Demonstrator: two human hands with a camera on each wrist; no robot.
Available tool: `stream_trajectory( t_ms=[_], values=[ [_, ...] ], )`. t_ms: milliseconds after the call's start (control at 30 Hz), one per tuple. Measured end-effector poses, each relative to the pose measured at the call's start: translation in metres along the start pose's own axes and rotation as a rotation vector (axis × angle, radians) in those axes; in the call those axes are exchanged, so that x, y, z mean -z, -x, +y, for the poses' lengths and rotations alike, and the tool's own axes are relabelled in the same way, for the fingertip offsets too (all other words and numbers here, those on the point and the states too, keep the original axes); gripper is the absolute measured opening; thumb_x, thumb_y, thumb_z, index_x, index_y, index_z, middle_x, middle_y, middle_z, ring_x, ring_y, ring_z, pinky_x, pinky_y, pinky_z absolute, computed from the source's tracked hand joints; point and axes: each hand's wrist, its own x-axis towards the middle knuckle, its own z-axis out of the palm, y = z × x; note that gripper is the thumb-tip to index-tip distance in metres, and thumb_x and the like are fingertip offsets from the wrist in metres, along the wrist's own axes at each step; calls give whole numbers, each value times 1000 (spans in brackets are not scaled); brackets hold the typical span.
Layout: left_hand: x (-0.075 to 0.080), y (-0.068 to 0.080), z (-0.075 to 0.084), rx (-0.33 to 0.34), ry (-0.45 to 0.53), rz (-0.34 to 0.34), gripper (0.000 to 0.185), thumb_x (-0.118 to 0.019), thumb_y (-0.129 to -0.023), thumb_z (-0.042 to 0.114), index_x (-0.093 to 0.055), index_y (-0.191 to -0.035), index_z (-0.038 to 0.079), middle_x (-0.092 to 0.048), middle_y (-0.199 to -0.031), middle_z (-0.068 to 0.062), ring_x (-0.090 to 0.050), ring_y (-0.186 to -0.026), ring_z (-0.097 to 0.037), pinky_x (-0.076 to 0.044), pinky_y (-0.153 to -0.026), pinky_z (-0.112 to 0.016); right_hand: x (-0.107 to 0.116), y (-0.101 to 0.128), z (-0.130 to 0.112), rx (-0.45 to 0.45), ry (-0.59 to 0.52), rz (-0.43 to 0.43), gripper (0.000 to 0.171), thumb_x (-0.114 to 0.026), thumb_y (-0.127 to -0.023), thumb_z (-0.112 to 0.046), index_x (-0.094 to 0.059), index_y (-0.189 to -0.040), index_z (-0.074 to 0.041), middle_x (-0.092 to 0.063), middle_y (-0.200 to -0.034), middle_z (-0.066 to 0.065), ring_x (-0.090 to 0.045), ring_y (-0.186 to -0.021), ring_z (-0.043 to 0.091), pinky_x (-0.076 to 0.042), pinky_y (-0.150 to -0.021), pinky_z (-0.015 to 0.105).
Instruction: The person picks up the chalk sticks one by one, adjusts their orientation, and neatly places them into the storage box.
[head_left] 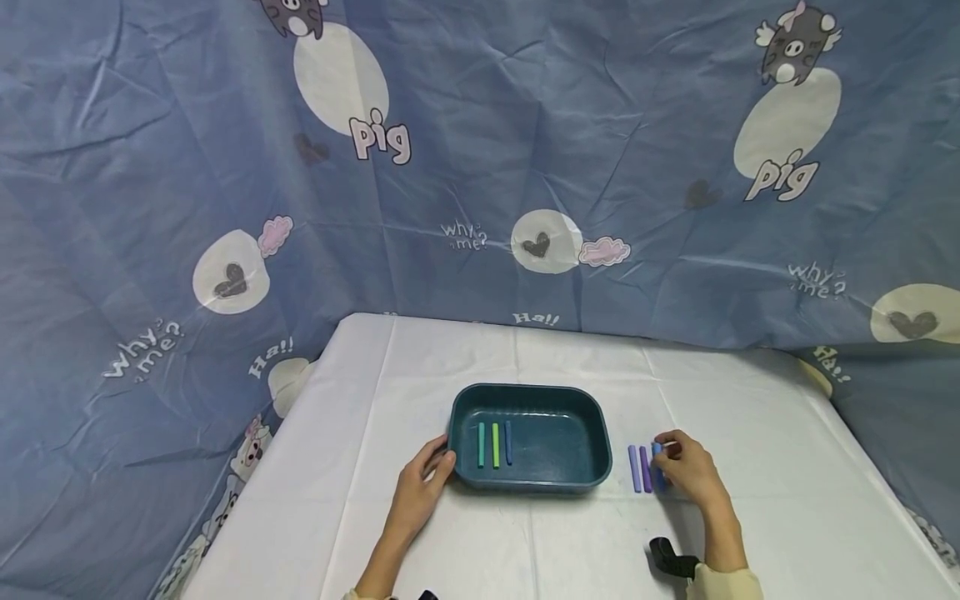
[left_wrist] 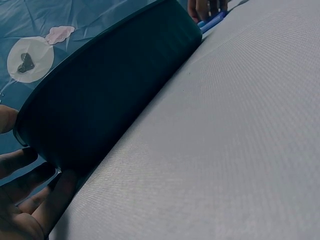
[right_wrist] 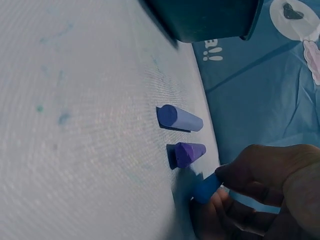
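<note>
A dark teal tray [head_left: 558, 483] stands on the white cloth. Inside it lie three chalk sticks in a row: teal [head_left: 481, 445], yellow-green [head_left: 495, 446] and dark blue [head_left: 508, 442]. At the tray's left end, my left hand [head_left: 420, 492] rests its thumb and fingers against the outer wall. My right hand [head_left: 690, 471] pinches a blue chalk stick [right_wrist: 206, 189] between thumb and fingers, right of the tray. Left of that hand, a lavender chalk stick [right_wrist: 180, 118] and a purple chalk stick [right_wrist: 190, 154] lie side by side on the cloth.
White cloth [head_left: 420, 358] covers the table. Behind it and along both sides hangs a blue patterned curtain [head_left: 480, 167]. Near the right wrist a black device part [head_left: 671, 560] juts out. Faint coloured marks [right_wrist: 63, 118] dot the cloth.
</note>
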Motion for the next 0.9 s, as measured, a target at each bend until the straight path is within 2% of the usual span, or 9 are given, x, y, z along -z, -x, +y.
stream_trajectory(
  t_ms=[267, 500, 700, 900],
  values=[
    [0, -1, 1, 7, -4, -4, 46, -56, -96, 28, -51, -134, 3, -64, -122, -16, -61, -116, -25, -44, -103, -40, 2, -2, 1, -33, -101, 29, 34, -56, -86, -2, -53, -119, 5, -58, -96, 17, -60, -70, 11, -54, -55, 24],
    [-1, 0, 1, 14, 6, -4, 46, -57, -95, 26, -51, -133, 2, -64, -122, -17, -60, -117, -26, -46, -102, -39, 1, -3, 1, -35, -85, 42, 33, -56, -87, -4, -54, -119, 4, -57, -94, 15, -59, -70, 8, -53, -54, 22],
    [0, 1, 0, 16, -6, 0, 45, -57, -95, 27, -51, -133, 4, -63, -125, -16, -60, -117, -25, -48, -101, -32, -1, -4, -1, -11, -94, 47, 33, -56, -87, -3, -54, -118, 4, -57, -94, 15, -60, -72, 10, -52, -55, 22],
    [0, 0, 0, 10, -2, -10, 46, -57, -96, 28, -50, -134, 3, -62, -125, -17, -60, -118, -25, -46, -101, -38, 0, -6, -6, 10, -73, 65, 33, -57, -86, -4, -55, -118, 3, -58, -94, 15, -60, -70, 11, -51, -54, 22]
  ],
)
